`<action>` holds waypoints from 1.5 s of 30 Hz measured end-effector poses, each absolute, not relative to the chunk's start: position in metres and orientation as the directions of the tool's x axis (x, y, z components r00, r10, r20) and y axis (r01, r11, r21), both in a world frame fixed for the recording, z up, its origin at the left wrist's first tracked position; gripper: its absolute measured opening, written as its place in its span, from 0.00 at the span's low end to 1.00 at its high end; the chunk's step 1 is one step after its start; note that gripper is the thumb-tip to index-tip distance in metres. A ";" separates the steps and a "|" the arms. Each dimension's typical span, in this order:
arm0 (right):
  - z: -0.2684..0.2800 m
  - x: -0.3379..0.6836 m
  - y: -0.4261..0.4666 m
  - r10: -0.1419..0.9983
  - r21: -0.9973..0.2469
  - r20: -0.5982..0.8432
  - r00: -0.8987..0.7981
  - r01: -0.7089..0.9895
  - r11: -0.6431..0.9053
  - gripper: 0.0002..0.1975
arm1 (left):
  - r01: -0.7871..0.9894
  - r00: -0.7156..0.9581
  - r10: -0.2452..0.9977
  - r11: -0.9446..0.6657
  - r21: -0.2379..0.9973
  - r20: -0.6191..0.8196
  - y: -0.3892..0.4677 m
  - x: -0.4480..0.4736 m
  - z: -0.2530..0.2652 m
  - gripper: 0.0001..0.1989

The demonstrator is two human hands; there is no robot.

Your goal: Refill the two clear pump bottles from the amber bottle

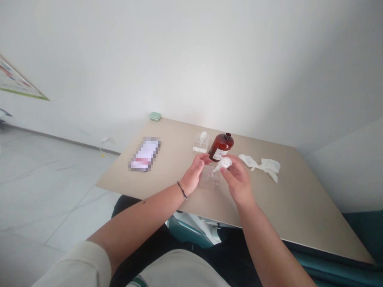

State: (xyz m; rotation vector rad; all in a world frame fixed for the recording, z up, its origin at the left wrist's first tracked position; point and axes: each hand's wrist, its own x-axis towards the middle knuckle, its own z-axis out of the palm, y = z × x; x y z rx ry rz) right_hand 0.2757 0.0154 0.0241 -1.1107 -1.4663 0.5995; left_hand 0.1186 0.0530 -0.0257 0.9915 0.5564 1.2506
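Observation:
My right hand [238,181] pinches a white pump head [224,164], which tilts down to the left over a clear square bottle [212,179]. The pump's lower end is at the bottle's top; whether it is inside I cannot tell. Curled along the bottle's left side is my left hand [194,175], which appears to steady it. Just behind both hands stands a brown bottle [222,144] with a white label and an uncapped neck. To its left is another clear container [197,143] with a white pump [204,136].
Crumpled white tissue [269,165] lies on the beige table [290,199], right of my hands. A phone with a blurred screen [146,153] rests on the left. At the back left corner sits a small green case [155,116], near the white wall [185,59].

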 end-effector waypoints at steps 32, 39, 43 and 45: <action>-0.012 0.448 0.030 0.824 0.223 0.439 -0.358 0.932 0.287 0.14 | -0.402 0.307 0.940 -0.014 0.915 0.149 0.054 0.112 -0.043 0.27; -0.019 0.443 0.029 0.826 0.254 0.447 -0.342 0.934 0.249 0.15 | -0.370 0.298 0.941 -0.040 0.928 0.159 0.055 0.112 -0.046 0.27; -0.019 0.443 0.029 0.830 0.241 0.433 -0.352 0.932 0.270 0.17 | -0.376 0.310 0.937 -0.034 0.926 0.160 0.055 0.112 -0.046 0.26; -0.020 0.443 0.028 0.831 0.230 0.429 -0.353 0.933 0.278 0.18 | -0.376 0.311 0.937 -0.035 0.926 0.162 0.055 0.112 -0.045 0.26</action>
